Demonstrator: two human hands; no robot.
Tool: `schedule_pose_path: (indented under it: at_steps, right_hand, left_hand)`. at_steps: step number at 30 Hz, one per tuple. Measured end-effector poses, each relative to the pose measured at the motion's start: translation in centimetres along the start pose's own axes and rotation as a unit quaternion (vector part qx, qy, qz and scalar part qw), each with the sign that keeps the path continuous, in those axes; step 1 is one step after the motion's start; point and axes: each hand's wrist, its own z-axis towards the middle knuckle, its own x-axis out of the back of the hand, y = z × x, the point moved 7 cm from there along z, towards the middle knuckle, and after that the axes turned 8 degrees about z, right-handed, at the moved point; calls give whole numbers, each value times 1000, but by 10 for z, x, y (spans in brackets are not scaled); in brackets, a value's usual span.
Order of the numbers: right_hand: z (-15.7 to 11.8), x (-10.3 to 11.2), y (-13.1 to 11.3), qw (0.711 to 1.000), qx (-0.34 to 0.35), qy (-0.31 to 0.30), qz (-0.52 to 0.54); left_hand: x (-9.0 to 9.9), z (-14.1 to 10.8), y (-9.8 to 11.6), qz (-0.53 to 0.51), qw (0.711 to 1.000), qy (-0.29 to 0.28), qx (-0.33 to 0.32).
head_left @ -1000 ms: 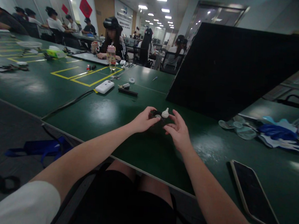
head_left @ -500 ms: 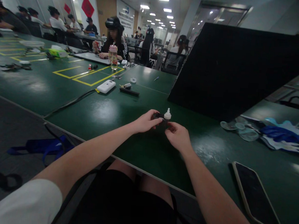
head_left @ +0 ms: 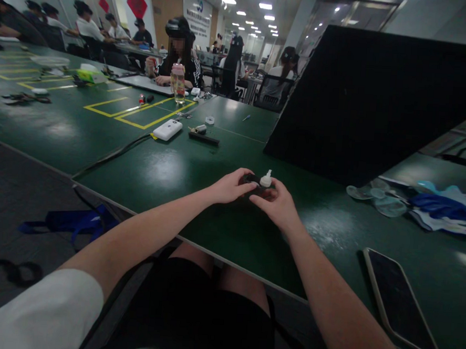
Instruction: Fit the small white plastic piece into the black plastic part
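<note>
Between my two hands, just above the green table (head_left: pixel 214 221), is a small dark part (head_left: pixel 252 179) with a white stepped, nozzle-like piece (head_left: pixel 266 179) sticking up from its right end. My left hand (head_left: pixel 232 186) is closed round the left end of the dark part, thumb on top. My right hand (head_left: pixel 277 201) grips the right end from below and the side, beside the white piece. Fingers cover much of the dark part, so its exact kind cannot be made out.
A large black panel (head_left: pixel 363 109) leans at the back right. At right lie a phone (head_left: pixel 401 300), clear fan-like blades (head_left: pixel 389 203) and blue-and-white gloves (head_left: pixel 440 205). Further back are a white box-shaped device (head_left: pixel 168 130), a black bar (head_left: pixel 203 138) and a bottle (head_left: pixel 178 84). A co-worker (head_left: pixel 177 55) sits opposite.
The dark part has turned and tilted, so the white piece now leans right. My right hand has come up and round its right end. The camera view has shifted slightly.
</note>
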Motion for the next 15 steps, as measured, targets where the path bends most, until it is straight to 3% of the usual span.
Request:
schedule_pose_path:
  at_steps: [6,10,15]
  right_hand:
    - [4,-4,9,1000,17,-9,22]
    - [5,-2,7,999,28,-3,46]
    - [2,-1,1,999,25,-20,2]
  left_hand:
    - [0,-4,9,95,995,6,-30]
    - [2,-5,11,105,993,29,-37]
    - [4,-4,11,99,994,41,-37]
